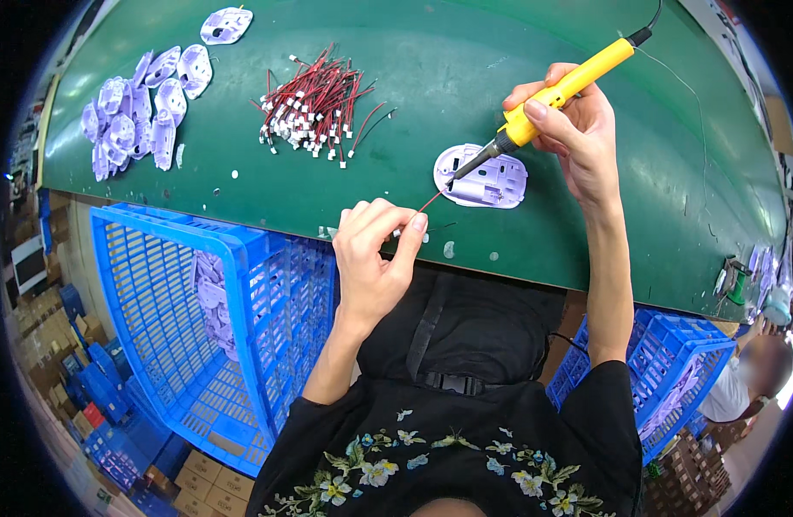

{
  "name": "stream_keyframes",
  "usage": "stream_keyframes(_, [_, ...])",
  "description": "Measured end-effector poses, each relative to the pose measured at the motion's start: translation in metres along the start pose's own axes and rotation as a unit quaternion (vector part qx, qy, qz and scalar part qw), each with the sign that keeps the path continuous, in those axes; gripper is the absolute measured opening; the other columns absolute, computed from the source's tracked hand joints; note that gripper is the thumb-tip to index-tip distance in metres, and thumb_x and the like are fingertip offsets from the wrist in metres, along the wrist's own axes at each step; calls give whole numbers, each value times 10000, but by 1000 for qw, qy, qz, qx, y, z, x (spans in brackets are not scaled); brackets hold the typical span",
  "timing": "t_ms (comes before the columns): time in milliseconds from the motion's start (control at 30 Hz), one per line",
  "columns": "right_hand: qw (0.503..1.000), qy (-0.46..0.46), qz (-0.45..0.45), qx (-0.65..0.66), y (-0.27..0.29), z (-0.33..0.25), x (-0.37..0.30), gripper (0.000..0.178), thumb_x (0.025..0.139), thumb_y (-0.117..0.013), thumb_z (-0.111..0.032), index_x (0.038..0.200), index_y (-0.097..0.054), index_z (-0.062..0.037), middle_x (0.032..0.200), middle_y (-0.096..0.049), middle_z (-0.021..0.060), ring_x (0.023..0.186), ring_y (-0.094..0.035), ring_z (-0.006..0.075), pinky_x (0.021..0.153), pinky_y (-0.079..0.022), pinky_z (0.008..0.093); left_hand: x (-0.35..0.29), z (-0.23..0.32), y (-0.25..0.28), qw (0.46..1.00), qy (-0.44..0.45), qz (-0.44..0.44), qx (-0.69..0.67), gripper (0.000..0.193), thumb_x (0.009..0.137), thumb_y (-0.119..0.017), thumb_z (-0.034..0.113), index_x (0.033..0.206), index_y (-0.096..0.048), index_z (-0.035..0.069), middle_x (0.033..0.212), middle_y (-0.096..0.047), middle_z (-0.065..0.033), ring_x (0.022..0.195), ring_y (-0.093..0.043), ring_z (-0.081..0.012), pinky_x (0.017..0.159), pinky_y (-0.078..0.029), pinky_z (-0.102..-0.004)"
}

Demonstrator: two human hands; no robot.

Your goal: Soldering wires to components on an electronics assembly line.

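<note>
My right hand [577, 129] is closed around a yellow soldering iron [577, 79], which slants down to the left. Its dark tip meets the left part of a pale lilac plastic shell [491, 185] lying on the green table. Between the thumb and fingers of my left hand [375, 246], a thin red wire [430, 202] is pinched. The wire's far end reaches the shell right at the iron's tip. A small white connector, partly hidden, shows by my left fingertips.
A heap of red and black wires with white connectors [314, 108] lies on the green table [396, 26]. Several lilac shells [121, 125] are piled at left. Blue crates [241, 284] stand below the table edge on both sides. A person [749, 375] is at the far right.
</note>
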State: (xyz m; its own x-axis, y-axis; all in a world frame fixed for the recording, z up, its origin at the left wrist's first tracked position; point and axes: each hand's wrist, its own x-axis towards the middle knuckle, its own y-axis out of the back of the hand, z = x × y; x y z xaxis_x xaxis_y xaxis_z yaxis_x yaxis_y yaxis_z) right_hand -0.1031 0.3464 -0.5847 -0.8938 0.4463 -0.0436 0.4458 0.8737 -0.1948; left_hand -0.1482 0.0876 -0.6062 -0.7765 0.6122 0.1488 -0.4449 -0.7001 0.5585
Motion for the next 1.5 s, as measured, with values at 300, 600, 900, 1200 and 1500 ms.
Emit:
stream_keyframes(300, [1000, 3, -5, 5, -1, 0, -1, 434, 837, -801, -117, 1127, -483, -65, 933, -717, 112, 746, -633, 77, 549, -432, 174, 0, 2, -5, 999, 4, 15, 28, 152, 880, -694, 109, 769, -661, 11, 672, -548, -49, 626, -425, -187, 637, -306, -335])
stream_keyframes(600, [1000, 19, -3, 2, -4, -1, -2, 422, 845, -798, -127, 1112, -481, -49, 918, -709, 114, 758, -631, 92, 584, -459, 195, 0, 3, -6, 999, 6, 13, 32, 153, 884, -687, 103, 767, -652, 10, 669, -536, -51, 622, -415, -189, 635, -305, -337])
stream_keyframes(900, [1000, 11, -15, -12, -2, -1, -2, 393, 873, -775, -168, 1109, -484, -51, 924, -710, 108, 761, -629, 83, 571, -435, 184, 0, 2, -6, 999, 6, 13, 35, 160, 893, -682, 106, 770, -643, 12, 672, -530, -51, 624, -417, -189, 635, -307, -339])
stream_keyframes(1200, [1000, 12, -16, -4, -2, -3, -4, 384, 879, -772, -167, 1108, -488, -47, 939, -704, 116, 833, -672, 120, 582, -448, 191, -1, 2, -7, 999, -1, 13, 35, 155, 892, -683, 99, 768, -642, 14, 674, -532, -48, 628, -422, -188, 636, -305, -340])
stream_keyframes(1500, [1000, 25, -12, 9, -3, -2, -5, 399, 867, -781, -142, 1111, -484, -36, 943, -697, 129, 888, -693, 167, 726, -550, 250, -1, 1, -8, 999, 1, 15, 36, 153, 890, -682, 93, 765, -640, 15, 676, -535, -49, 623, -416, -188, 633, -301, -339])
